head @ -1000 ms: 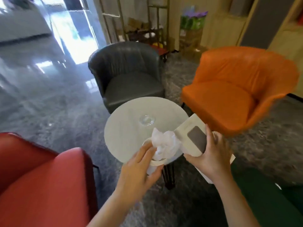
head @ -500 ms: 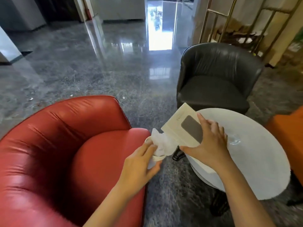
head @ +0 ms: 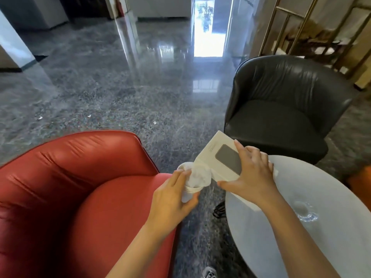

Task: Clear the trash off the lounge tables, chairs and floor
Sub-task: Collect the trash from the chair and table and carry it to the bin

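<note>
My left hand (head: 170,197) grips a white paper cup (head: 187,192) stuffed with crumpled white tissue (head: 200,175), held in the gap between the red armchair and the round table. My right hand (head: 251,177) holds a flat cream box (head: 218,155) with a grey rectangle printed on it, thumb under its lower edge and fingers over the top, tilted above the table's left rim. Three small white scraps lie on the dark floor: one scrap (head: 39,117) at the far left, one scrap (head: 89,115) further right, one scrap (head: 154,122) near the red chair's back.
A red armchair (head: 70,197) fills the lower left. The round white table (head: 321,247) at lower right carries a small clear glass dish (head: 305,211). A black armchair (head: 281,109) stands beyond it, an orange chair edge (head: 361,181) at far right. Polished dark floor stretches ahead.
My view has swung left, away from the orange chair toward the red chair and open floor. Both hands keep their hold on the cup and the box.
</note>
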`<control>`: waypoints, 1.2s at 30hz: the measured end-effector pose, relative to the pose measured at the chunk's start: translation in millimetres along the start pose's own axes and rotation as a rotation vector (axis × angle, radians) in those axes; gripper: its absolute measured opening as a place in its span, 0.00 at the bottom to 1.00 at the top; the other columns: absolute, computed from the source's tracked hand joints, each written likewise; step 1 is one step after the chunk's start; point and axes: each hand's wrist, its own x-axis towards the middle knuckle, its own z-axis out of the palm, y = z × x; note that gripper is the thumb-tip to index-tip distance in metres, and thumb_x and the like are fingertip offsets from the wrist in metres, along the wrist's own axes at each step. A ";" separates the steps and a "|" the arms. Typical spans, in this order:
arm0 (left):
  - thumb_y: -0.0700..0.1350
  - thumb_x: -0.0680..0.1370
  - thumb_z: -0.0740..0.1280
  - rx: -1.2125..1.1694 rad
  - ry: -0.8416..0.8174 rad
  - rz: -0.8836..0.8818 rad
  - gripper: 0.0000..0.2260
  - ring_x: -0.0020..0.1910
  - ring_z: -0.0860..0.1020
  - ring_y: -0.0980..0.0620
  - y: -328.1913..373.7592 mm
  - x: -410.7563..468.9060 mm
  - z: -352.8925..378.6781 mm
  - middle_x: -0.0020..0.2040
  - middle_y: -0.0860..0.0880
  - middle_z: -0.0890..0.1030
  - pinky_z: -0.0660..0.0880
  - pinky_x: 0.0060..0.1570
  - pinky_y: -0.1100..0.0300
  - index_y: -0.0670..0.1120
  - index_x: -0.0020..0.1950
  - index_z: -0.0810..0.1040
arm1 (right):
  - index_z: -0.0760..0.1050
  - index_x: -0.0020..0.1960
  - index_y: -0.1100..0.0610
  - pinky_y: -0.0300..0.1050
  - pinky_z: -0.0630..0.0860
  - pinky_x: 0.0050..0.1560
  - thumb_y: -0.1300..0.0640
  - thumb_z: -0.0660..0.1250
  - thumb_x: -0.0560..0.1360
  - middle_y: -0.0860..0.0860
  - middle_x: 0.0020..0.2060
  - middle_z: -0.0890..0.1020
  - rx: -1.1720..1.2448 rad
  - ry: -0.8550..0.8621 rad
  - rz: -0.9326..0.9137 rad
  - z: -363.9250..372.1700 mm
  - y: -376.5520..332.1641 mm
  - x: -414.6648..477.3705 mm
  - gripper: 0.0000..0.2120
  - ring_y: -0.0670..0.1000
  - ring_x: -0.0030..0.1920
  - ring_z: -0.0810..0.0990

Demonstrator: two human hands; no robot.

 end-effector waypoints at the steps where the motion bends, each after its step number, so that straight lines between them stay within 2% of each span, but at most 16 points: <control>1: 0.46 0.68 0.74 0.016 0.006 0.003 0.21 0.45 0.81 0.46 2.4 15.1 4.3 0.58 0.48 0.78 0.76 0.35 0.57 0.43 0.59 0.76 | 0.48 0.74 0.44 0.51 0.57 0.66 0.35 0.71 0.58 0.50 0.67 0.61 -0.001 0.015 0.001 -3.8 7.5 14.3 0.53 0.53 0.65 0.58; 7: 0.44 0.66 0.75 0.059 -0.019 0.063 0.19 0.37 0.80 0.45 10.2 99.9 27.9 0.58 0.46 0.76 0.76 0.28 0.57 0.42 0.54 0.77 | 0.48 0.74 0.44 0.54 0.56 0.67 0.34 0.72 0.58 0.52 0.67 0.62 -0.017 0.061 0.059 -22.0 51.6 86.9 0.53 0.54 0.66 0.59; 10: 0.47 0.68 0.74 0.069 -0.048 0.089 0.18 0.35 0.79 0.47 5.2 142.8 42.7 0.62 0.45 0.75 0.73 0.27 0.59 0.43 0.54 0.77 | 0.48 0.74 0.45 0.55 0.57 0.67 0.34 0.72 0.58 0.53 0.66 0.63 -0.024 0.086 0.091 -29.3 70.8 120.0 0.53 0.55 0.65 0.60; 12: 0.51 0.70 0.70 0.049 -0.046 0.111 0.17 0.37 0.80 0.48 -0.2 174.4 54.4 0.63 0.48 0.75 0.75 0.29 0.59 0.43 0.54 0.77 | 0.48 0.74 0.45 0.55 0.57 0.67 0.34 0.71 0.59 0.53 0.66 0.63 -0.033 0.100 0.116 -34.3 82.5 145.3 0.53 0.55 0.65 0.60; 14: 0.52 0.72 0.68 0.052 -0.041 0.152 0.16 0.37 0.80 0.50 -8.2 208.6 67.5 0.60 0.50 0.78 0.75 0.30 0.60 0.43 0.53 0.78 | 0.47 0.74 0.45 0.55 0.57 0.67 0.33 0.71 0.59 0.53 0.66 0.63 -0.041 0.120 0.121 -37.9 91.6 176.5 0.52 0.55 0.65 0.60; 18: 0.46 0.70 0.73 0.015 -0.067 0.212 0.11 0.36 0.80 0.49 -38.6 288.3 101.4 0.52 0.50 0.81 0.74 0.28 0.61 0.44 0.50 0.78 | 0.46 0.74 0.45 0.53 0.55 0.66 0.32 0.69 0.59 0.52 0.65 0.62 -0.059 0.149 0.108 -43.2 101.7 258.3 0.52 0.53 0.64 0.58; 20: 0.46 0.70 0.74 -0.049 -0.061 0.163 0.15 0.35 0.79 0.50 -59.8 337.9 120.4 0.48 0.51 0.81 0.72 0.29 0.62 0.47 0.52 0.75 | 0.46 0.74 0.46 0.52 0.54 0.66 0.31 0.68 0.58 0.51 0.65 0.62 -0.076 0.169 0.118 -41.9 108.6 306.6 0.53 0.53 0.64 0.57; 22: 0.47 0.70 0.74 -0.131 -0.031 0.104 0.22 0.35 0.79 0.52 -85.2 395.5 140.4 0.42 0.52 0.81 0.72 0.31 0.62 0.53 0.59 0.68 | 0.47 0.74 0.46 0.51 0.54 0.65 0.31 0.67 0.57 0.51 0.64 0.62 -0.093 0.187 0.140 -37.5 117.7 363.1 0.53 0.53 0.63 0.57; 24: 0.48 0.71 0.73 -0.181 -0.017 0.124 0.27 0.38 0.80 0.53 -111.5 456.7 154.7 0.47 0.51 0.82 0.76 0.34 0.59 0.56 0.66 0.64 | 0.48 0.74 0.46 0.51 0.55 0.64 0.30 0.66 0.56 0.51 0.63 0.62 -0.097 0.196 0.165 -33.4 122.4 426.9 0.53 0.53 0.62 0.58; 26: 0.50 0.74 0.68 -0.160 -0.007 0.178 0.26 0.42 0.82 0.49 -138.4 515.8 159.1 0.56 0.49 0.80 0.78 0.35 0.55 0.56 0.69 0.62 | 0.49 0.74 0.47 0.51 0.56 0.64 0.31 0.66 0.56 0.51 0.63 0.63 -0.099 0.183 0.171 -30.7 119.9 495.7 0.53 0.53 0.62 0.59; 28: 0.52 0.74 0.66 -0.118 0.002 0.173 0.24 0.43 0.82 0.47 -169.2 567.9 156.1 0.59 0.48 0.78 0.79 0.35 0.53 0.56 0.69 0.63 | 0.50 0.74 0.47 0.51 0.57 0.64 0.33 0.68 0.56 0.52 0.63 0.64 -0.109 0.164 0.163 -27.0 108.0 564.6 0.53 0.55 0.62 0.59; 32: 0.46 0.71 0.73 -0.048 0.004 0.079 0.20 0.36 0.81 0.48 -234.4 649.6 138.8 0.53 0.46 0.78 0.75 0.31 0.61 0.47 0.62 0.76 | 0.51 0.74 0.48 0.52 0.56 0.65 0.33 0.69 0.57 0.53 0.64 0.64 -0.083 0.120 0.106 -13.0 64.4 680.4 0.53 0.56 0.64 0.60; 36: 0.45 0.67 0.77 0.023 0.046 -0.032 0.18 0.32 0.79 0.49 -289.3 705.9 121.6 0.49 0.48 0.77 0.71 0.28 0.63 0.45 0.54 0.79 | 0.48 0.74 0.47 0.51 0.51 0.67 0.35 0.69 0.58 0.53 0.66 0.61 -0.042 0.077 0.003 0.6 19.5 768.1 0.52 0.55 0.66 0.56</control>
